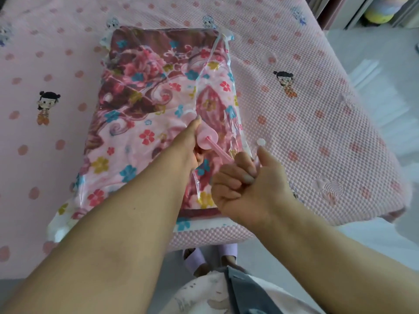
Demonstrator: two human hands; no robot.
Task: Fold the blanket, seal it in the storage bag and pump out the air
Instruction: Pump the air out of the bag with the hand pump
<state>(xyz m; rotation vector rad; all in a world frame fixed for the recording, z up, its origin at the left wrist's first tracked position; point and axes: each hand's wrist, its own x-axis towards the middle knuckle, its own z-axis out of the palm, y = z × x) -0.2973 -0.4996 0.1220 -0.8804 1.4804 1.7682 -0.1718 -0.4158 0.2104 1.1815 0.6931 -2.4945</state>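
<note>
Pink pump (207,138) gripped by left hand (189,143), right hand (244,177) fisted on rod (221,151)

**A bedroom at home**

Under the fingers spreads a bed (317,123) with a pink dotted cover printed with cartoon children. Beyond the fingertips, at the far right, a plush toy (379,13) sits by pale furniture. Below the wrists, lilac slippers (197,259) stand on a grey floor.

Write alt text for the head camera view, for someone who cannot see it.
Two bare hands work a pink hand pump on a clear storage bag holding a folded floral blanket: left hand grips the barrel, right hand the handle. It lies on a pink bed.
</note>
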